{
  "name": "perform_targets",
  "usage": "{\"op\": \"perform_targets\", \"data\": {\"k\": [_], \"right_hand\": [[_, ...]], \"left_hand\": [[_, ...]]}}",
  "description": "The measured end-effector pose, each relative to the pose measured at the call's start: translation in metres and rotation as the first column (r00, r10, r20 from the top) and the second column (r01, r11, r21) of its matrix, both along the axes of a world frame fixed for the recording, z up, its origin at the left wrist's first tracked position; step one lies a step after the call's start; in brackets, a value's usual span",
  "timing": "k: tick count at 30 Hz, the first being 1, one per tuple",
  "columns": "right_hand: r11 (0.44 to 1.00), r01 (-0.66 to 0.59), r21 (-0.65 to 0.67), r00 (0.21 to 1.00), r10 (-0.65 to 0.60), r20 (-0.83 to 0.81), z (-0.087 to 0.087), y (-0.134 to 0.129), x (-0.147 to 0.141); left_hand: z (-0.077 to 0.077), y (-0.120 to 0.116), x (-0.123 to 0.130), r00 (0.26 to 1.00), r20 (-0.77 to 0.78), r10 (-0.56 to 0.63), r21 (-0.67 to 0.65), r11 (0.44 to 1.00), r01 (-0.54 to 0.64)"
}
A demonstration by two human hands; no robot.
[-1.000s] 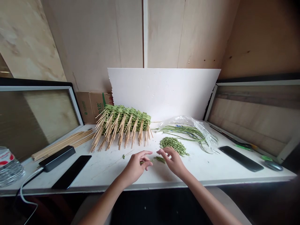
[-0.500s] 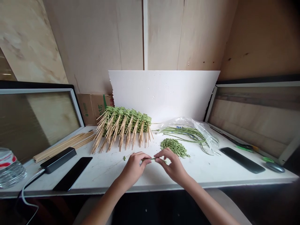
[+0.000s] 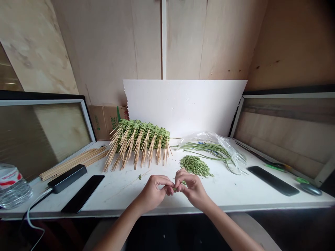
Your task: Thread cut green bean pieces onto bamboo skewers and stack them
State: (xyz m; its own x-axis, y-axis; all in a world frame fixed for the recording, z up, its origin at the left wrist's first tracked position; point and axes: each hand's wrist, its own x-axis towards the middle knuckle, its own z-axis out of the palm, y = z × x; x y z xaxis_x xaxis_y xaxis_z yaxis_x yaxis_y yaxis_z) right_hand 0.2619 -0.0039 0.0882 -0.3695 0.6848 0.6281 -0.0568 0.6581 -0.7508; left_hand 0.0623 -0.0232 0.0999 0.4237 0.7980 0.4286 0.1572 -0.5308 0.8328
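Note:
My left hand (image 3: 156, 190) and my right hand (image 3: 190, 184) meet fingertip to fingertip above the front of the white table (image 3: 125, 198). Both are closed in a pinch on a green bean (image 3: 175, 188), of which only a little shows between the fingers. Just behind my right hand lies a heap of short cut bean pieces (image 3: 196, 165). Whole long beans (image 3: 204, 148) lie farther back, partly under a clear plastic bag (image 3: 222, 139). To the left is a stack of green bean skewers (image 3: 142, 134), their bare stick ends pointing toward me.
Loose wooden sticks (image 3: 73, 162), a black box with a cable (image 3: 67, 177), a dark phone (image 3: 83, 193) and a water bottle (image 3: 13, 186) are at left. At right lie another dark phone (image 3: 272, 180) and a computer mouse (image 3: 310, 188). A white board (image 3: 185, 104) stands behind.
My hands have come closer together and tilted, so the bean between them is now mostly hidden. The view has shifted slightly; the piles look the same.

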Motion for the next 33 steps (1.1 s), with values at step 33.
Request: {"op": "perform_targets", "data": {"k": [33], "right_hand": [[0.885, 0.464, -0.033, 0.825, -0.418, 0.379, -0.022, 0.045, 0.040]], "left_hand": [[-0.010, 0.025, -0.012, 0.977, 0.191, 0.094, -0.217, 0.975, -0.052]]}}
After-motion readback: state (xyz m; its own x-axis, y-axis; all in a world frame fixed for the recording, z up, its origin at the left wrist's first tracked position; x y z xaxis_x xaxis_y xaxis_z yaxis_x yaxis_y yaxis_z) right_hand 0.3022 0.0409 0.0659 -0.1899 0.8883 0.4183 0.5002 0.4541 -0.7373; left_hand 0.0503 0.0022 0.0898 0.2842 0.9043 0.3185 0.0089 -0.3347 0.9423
